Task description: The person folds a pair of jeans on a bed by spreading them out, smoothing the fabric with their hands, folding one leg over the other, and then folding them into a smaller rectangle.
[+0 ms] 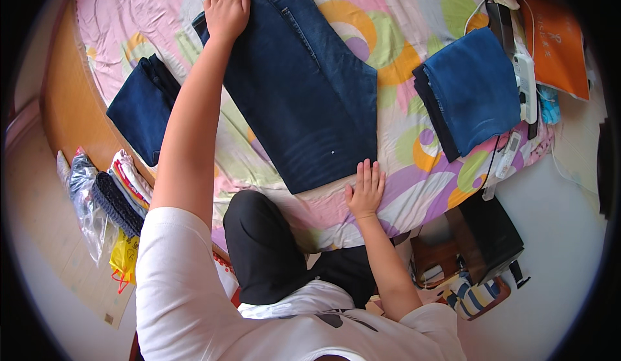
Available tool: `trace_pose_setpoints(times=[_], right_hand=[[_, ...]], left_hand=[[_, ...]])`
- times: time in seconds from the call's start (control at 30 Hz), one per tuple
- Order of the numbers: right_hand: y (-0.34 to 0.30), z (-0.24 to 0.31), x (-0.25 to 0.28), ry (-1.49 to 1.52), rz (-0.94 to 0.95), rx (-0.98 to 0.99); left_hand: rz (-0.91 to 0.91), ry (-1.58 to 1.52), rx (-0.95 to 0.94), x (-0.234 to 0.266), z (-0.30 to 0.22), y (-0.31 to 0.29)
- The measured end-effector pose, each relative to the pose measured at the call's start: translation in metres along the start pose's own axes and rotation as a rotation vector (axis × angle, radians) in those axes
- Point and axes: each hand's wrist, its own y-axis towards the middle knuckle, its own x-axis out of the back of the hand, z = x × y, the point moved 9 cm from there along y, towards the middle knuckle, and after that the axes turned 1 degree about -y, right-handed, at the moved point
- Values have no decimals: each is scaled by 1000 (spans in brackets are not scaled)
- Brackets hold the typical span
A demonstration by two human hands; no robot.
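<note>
Dark blue jeans [304, 102], folded in half lengthwise and partly doubled up, lie spread on the patterned bed sheet [401, 160] in front of me. Far off at the waist end, my left hand [228, 8] rests palm down on the jeans' left edge, its fingers stretched out. My right hand [367, 193] lies flat near the bed's front edge, fingertips by the jeans' near right corner. Neither hand grips anything that I can see. My left forearm passes over the sheet beside the jeans.
Folded dark jeans [145, 109] lie at left; a stack of folded blue jeans [475, 89] sits at right, beside a white power strip [527, 83] and an orange bag [553, 41]. Bagged clothes [87, 186] stand beside the bed. A black box-like cabinet [488, 238] is below right.
</note>
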Motion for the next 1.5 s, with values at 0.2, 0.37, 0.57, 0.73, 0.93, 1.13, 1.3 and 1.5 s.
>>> trace_pose_setpoints(times=[0.2,0.37,0.57,0.73,0.93,1.13,1.3,1.5], right_hand=[[2,7,4,4,-42,16],[-2,2,6,-18,-62,-8],[-1,5,11,15,-96,-28],[8,-3,16,106,-122,-229],[48,163,6,239,54,50],[-23,166,-32,166,250,193],[60,152,41,460,62,66],[95,63,16,35,37,-28]], left_hand=[[-378,32,-24,49,-13,-37],[120,-50,-229,56,-53,-135],[136,-6,-203,51,-19,-145],[92,46,-160,45,-15,-136],[-20,106,-153,38,-20,-115],[-25,114,-123,32,-22,-94],[-63,60,-5,22,-43,-80],[-56,114,138,-7,-44,-30]])
